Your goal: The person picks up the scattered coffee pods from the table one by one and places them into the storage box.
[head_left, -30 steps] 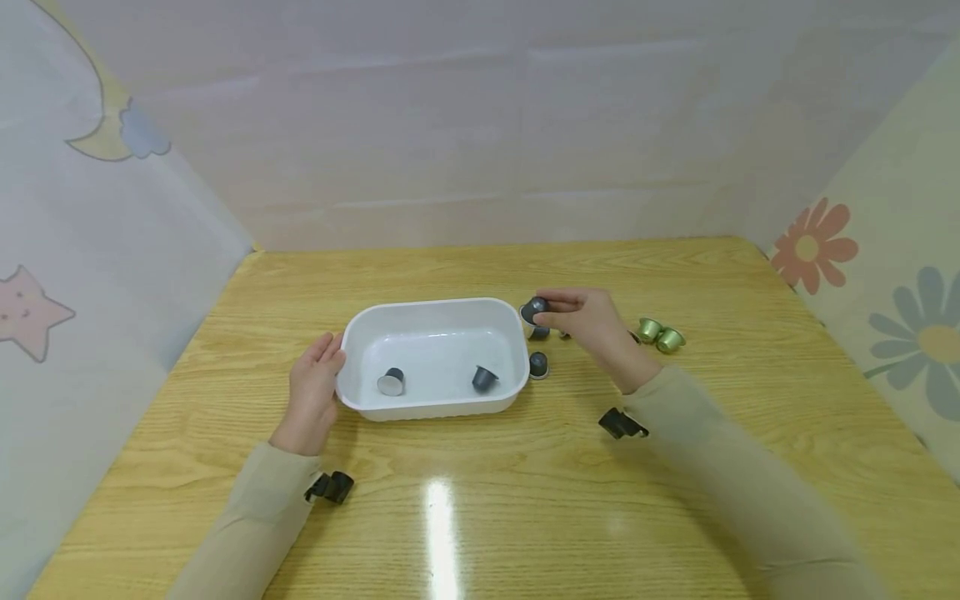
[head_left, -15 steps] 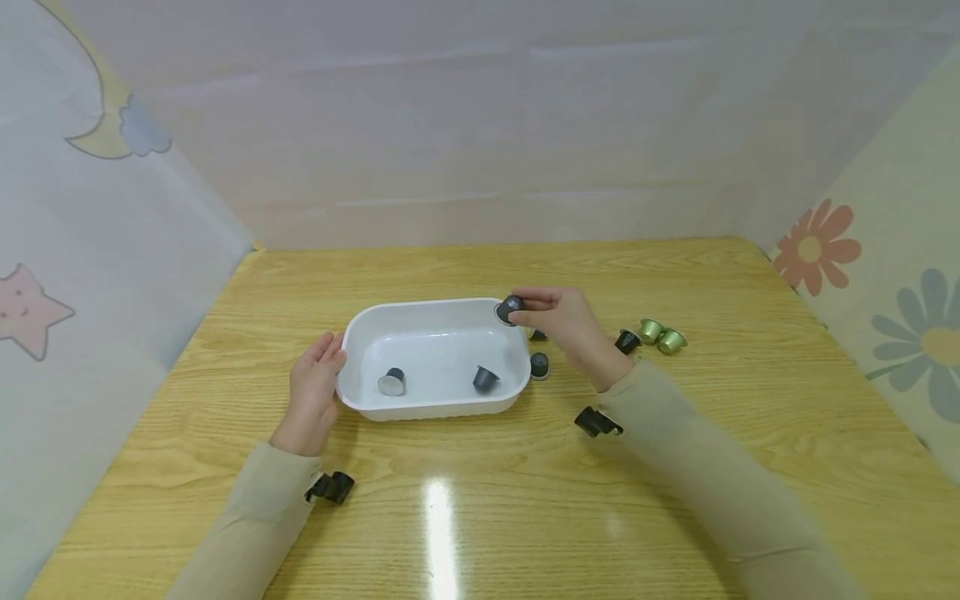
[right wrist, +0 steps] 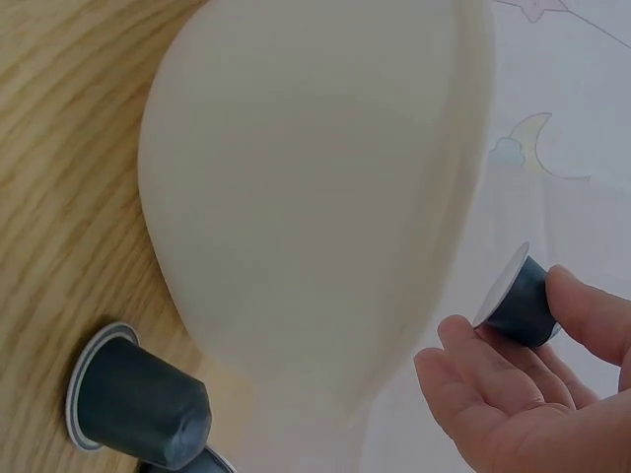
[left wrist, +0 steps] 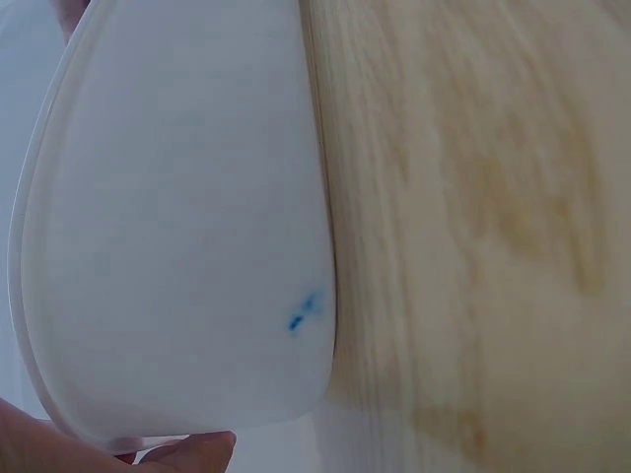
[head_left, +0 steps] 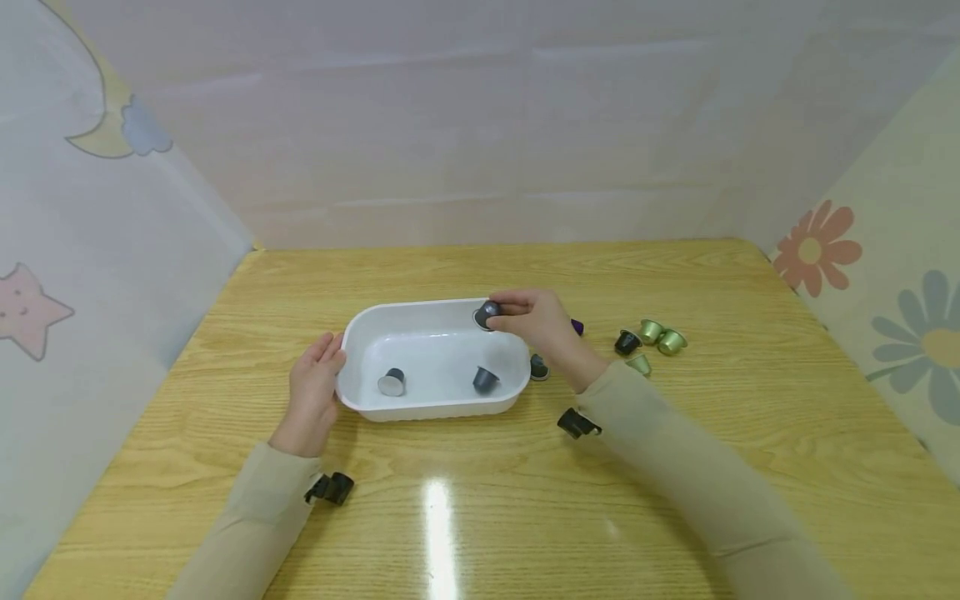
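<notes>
Above the wooden table in the head view, the right hand's grip pinched a gray capsule, rim tilted down-left, over a white tray at its far-right corner. Well inside the table's edges, the tray held two more capsules; the left hand, fingers loose, touched it. The left wrist view showed its outer wall; the right wrist, another capsule nearby.

One white tray, two hands and one table appear. Of the grey capsules, two are in the tray, one is in the right hand, and two, one cut off, show beside the tray. Three green capsules, one black capsule and one partly hidden purple capsule make up the other kinds.
</notes>
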{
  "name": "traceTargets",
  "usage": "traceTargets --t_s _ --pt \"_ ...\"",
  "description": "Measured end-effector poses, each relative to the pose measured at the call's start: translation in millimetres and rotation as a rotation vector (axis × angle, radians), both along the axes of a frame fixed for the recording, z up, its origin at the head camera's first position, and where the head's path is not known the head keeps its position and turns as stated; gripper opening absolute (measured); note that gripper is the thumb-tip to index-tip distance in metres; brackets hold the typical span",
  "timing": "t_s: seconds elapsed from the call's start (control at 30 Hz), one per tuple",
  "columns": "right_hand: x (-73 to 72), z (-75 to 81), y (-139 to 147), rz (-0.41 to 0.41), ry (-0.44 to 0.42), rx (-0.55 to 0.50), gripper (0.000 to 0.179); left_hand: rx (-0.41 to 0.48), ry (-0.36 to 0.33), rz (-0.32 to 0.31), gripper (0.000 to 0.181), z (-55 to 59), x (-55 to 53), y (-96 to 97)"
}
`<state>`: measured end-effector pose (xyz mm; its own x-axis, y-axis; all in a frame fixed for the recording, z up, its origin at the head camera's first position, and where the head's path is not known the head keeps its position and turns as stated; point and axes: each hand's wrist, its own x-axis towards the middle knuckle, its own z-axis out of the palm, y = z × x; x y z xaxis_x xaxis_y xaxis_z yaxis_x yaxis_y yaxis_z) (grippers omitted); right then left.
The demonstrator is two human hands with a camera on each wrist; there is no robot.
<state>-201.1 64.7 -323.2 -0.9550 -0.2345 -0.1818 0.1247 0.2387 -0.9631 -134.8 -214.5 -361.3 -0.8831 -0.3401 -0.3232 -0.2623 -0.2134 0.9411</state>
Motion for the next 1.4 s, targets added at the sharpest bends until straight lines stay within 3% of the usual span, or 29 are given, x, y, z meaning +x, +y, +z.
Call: traceTargets --t_s 0.37,0.93,1.4 --pt "-2.0 -6.7 -13 0.022 0.016 0.001 0.042 0.003 0.005 0.001 0.054 -0.6 -0.6 0.0" --pt "-5.0 -22.1 -29 0.039 -0.031 -0.031 0.043 0.008 0.004 0.023 0.053 -1.3 -2.4 0.3" --pt "-7.4 -29.4 -32 0.055 -0.002 -0.017 0.043 -0.016 0.015 -0.010 0.053 -1.6 0.7 -0.1"
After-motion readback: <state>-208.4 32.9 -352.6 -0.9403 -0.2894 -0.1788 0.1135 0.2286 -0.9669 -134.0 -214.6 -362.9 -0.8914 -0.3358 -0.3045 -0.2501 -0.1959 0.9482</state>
